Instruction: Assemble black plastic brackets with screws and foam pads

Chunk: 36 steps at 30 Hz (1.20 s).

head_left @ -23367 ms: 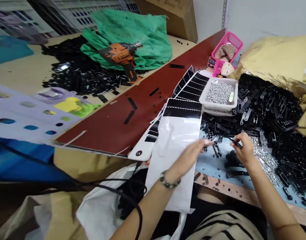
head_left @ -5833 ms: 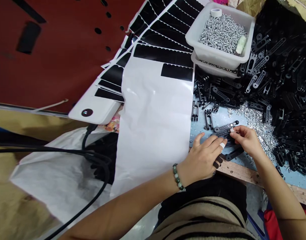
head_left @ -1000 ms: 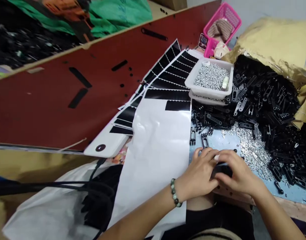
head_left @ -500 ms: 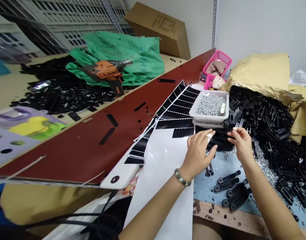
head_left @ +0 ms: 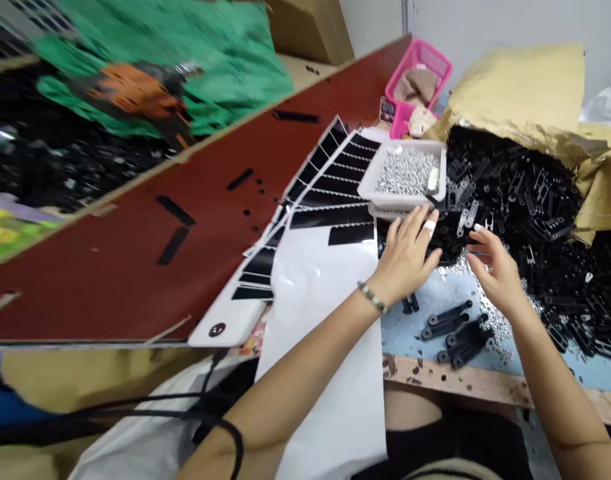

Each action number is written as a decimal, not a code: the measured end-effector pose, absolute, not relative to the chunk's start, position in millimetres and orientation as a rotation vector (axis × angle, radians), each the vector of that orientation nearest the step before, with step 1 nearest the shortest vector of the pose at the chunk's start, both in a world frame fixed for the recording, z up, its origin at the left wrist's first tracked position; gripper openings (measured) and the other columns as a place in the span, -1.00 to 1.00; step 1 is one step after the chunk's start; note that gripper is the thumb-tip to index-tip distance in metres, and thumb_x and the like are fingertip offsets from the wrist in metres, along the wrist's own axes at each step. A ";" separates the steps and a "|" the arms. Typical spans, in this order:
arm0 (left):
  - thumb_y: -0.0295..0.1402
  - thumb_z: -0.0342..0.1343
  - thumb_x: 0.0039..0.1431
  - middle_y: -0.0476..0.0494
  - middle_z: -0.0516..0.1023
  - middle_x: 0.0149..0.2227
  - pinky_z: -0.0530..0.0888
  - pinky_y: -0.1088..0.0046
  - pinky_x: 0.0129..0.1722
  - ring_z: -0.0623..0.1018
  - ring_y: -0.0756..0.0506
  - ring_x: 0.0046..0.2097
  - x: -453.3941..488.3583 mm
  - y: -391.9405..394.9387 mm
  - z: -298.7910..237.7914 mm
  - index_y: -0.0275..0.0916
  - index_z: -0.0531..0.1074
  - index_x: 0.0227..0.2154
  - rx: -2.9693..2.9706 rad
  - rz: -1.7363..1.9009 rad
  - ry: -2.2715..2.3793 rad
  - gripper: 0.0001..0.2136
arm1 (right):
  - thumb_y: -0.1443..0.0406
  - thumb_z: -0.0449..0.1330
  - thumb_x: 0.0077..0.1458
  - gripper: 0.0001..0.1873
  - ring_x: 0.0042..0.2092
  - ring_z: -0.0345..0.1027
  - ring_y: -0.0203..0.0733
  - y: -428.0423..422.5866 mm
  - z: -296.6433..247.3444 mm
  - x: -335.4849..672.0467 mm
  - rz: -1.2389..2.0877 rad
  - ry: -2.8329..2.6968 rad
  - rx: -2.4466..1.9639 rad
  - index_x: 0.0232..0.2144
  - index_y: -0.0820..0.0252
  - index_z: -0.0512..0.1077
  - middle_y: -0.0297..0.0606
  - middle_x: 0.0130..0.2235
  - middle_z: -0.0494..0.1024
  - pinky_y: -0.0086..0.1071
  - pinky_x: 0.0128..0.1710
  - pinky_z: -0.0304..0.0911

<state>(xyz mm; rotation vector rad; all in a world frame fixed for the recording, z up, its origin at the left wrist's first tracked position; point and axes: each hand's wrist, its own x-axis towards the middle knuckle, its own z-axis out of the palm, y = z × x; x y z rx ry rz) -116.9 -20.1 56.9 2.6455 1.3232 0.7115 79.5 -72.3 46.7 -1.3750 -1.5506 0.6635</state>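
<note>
My left hand (head_left: 410,250), with a beaded bracelet (head_left: 372,297) and white tape on one finger, reaches to the front of the white tub of screws (head_left: 402,175). Its fingers are stretched out over dark parts, partly hiding them. To its right, my right hand (head_left: 498,270) is held with thumb and fingers apart, a white cover on one fingertip; nothing shows between them. It hovers by the heap of black slotted parts (head_left: 522,187). Several assembled black arms (head_left: 465,340) lie on the blue work surface (head_left: 410,341) below my hands, beside scattered small metal pieces (head_left: 495,320).
White backing sheets with black stickers (head_left: 330,193) lie left of the tub. Beyond them runs a dark red board (head_left: 210,227). An orange power drill (head_left: 135,93) rests on green sacking (head_left: 225,60). Pink baskets (head_left: 430,57) and a yellow sack (head_left: 520,93) stand behind.
The view has swung left-to-right and down, shifting the scene up and left. My right hand's fingers have spread from a pinch on something dark. My left hand's fingers have reached closer to the tub.
</note>
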 end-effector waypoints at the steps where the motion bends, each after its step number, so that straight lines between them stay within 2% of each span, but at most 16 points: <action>1: -0.17 -0.08 0.27 -0.37 -0.01 0.34 -0.03 0.03 0.27 -0.01 -0.25 0.35 -118.6 -41.5 49.1 -0.34 -0.12 0.31 2.624 0.644 1.251 -0.35 | 0.18 0.17 0.11 -0.39 0.14 0.28 -0.01 -95.8 46.8 94.2 0.610 -1.747 -1.385 0.19 0.04 0.14 -0.05 0.19 0.28 -0.01 0.09 0.27; 3: 0.05 -0.03 0.18 -0.39 0.11 0.30 -0.11 -0.11 0.26 -0.01 -0.34 0.34 -120.0 -86.4 30.7 -0.32 -0.16 0.32 2.574 0.459 1.155 -0.20 | 0.16 0.25 0.04 -0.26 0.26 0.07 0.07 -139.5 40.2 116.8 0.541 -2.052 -1.467 0.23 0.00 0.09 -0.07 0.25 0.19 0.08 0.18 0.14; 6: 0.14 0.09 0.03 -0.44 0.14 0.28 -0.10 -0.20 0.24 0.02 -0.41 0.33 -111.7 -137.8 3.6 -0.32 -0.15 0.31 2.477 0.324 1.165 -0.06 | 0.19 0.22 0.09 -0.27 0.29 -0.01 0.12 -181.2 15.1 126.3 0.409 -2.171 -1.628 0.25 0.05 0.04 -0.02 0.25 0.17 0.18 0.20 0.08; 10: -0.02 0.14 0.06 -0.47 0.16 0.26 -0.05 -0.14 0.25 0.09 -0.37 0.31 -88.7 -154.9 -15.1 -0.37 -0.14 0.29 2.387 0.424 1.298 -0.12 | 0.27 0.07 0.21 -0.35 0.28 0.05 0.06 -191.5 -13.0 106.3 0.296 -2.166 -1.652 0.29 0.12 -0.04 0.00 0.22 0.25 0.18 0.22 0.02; 13: -0.20 0.14 0.05 -0.48 0.26 0.17 0.00 -0.12 0.25 0.22 -0.36 0.24 -78.6 -149.9 -16.8 -0.42 -0.01 0.24 2.341 0.489 1.346 -0.24 | 0.34 -0.05 0.24 -0.37 0.32 -0.03 -0.01 -192.4 -17.0 88.4 0.340 -2.289 -1.540 0.31 0.18 -0.10 -0.02 0.27 0.18 0.14 0.25 -0.02; 18: -0.46 0.04 -0.02 -0.41 0.35 0.04 0.10 -0.03 0.22 0.33 -0.31 0.10 -77.6 -147.1 -17.8 -0.45 0.16 0.13 2.309 0.591 1.362 -0.42 | 0.34 -0.05 0.21 -0.42 0.32 -0.04 -0.03 -194.7 -20.7 73.7 0.398 -2.420 -1.440 0.27 0.23 0.05 -0.08 0.28 0.18 0.11 0.27 -0.09; 21: -0.42 0.07 -0.08 -0.40 0.36 -0.01 0.16 -0.03 0.19 0.34 -0.32 0.06 -77.1 -146.3 -20.1 -0.45 0.20 0.07 2.318 0.635 1.342 -0.43 | 0.35 -0.09 0.21 -0.45 0.33 -0.06 -0.04 -184.9 -23.6 73.0 0.345 -2.376 -1.580 0.26 0.24 0.09 -0.12 0.29 0.15 0.11 0.28 -0.15; 25: -0.34 0.06 0.00 -0.38 0.35 0.00 0.29 0.03 0.09 0.35 -0.31 0.05 -74.0 -144.9 -23.8 -0.39 0.19 0.08 2.308 0.686 1.351 -0.47 | 0.36 -0.15 0.24 -0.45 0.35 -0.13 -0.07 -169.9 -24.1 72.2 0.298 -2.335 -1.736 0.27 0.22 0.09 -0.19 0.31 0.11 0.07 0.30 -0.18; 28: -0.38 0.06 -0.01 -0.38 0.34 0.01 0.31 0.05 0.08 0.34 -0.31 0.05 -72.9 -145.3 -26.5 -0.37 0.18 0.09 2.305 0.702 1.358 -0.46 | 0.35 -0.16 0.24 -0.45 0.35 -0.15 -0.05 -169.5 -23.5 68.6 0.276 -2.292 -1.787 0.27 0.23 0.08 -0.20 0.31 0.11 0.08 0.29 -0.17; 33: -0.50 0.02 -0.05 -0.35 0.33 0.01 0.31 0.07 0.08 0.34 -0.29 0.05 -75.3 -145.0 -29.3 -0.34 0.18 0.09 2.280 0.693 1.307 -0.45 | 0.30 -0.12 0.25 -0.44 0.35 -0.14 -0.05 -179.3 -20.3 67.3 0.429 -2.388 -1.551 0.28 0.25 0.06 -0.16 0.31 0.11 0.07 0.31 -0.18; 36: -0.48 0.06 -0.09 -0.34 0.32 0.02 0.31 0.06 0.07 0.32 -0.30 0.07 -72.1 -142.5 -30.9 -0.34 0.17 0.10 2.246 0.692 1.306 -0.41 | 0.29 -0.13 0.27 -0.50 0.32 -0.03 -0.07 -180.7 -18.4 75.6 0.630 -2.320 -1.407 0.23 0.15 0.17 -0.20 0.27 0.21 0.08 0.30 -0.13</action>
